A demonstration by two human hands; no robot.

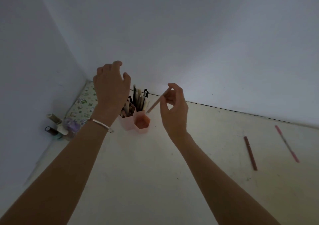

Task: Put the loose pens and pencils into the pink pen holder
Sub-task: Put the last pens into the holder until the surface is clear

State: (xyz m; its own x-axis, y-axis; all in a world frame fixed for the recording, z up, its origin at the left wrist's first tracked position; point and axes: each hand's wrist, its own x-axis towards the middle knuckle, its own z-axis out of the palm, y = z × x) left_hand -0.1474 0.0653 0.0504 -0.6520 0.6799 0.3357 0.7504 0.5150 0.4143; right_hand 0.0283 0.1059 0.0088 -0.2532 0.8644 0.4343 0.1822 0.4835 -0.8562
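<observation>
Head view: our right hand [173, 107] pinches a tan pencil [156, 104], tip angled down just left toward the pink pen holder [138, 121], likely for dropping in. Our left hand [110, 86] hovers loosely spread above it. Two pens [250, 153] lie far right.

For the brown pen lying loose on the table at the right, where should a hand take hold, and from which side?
Grip the brown pen around mid-barrel, from above, pinching across its width. It lies flat on the table, pointing roughly away from the person, with bare surface on both sides. The pink pen lies apart to its right, so fingers probably have room.
</observation>
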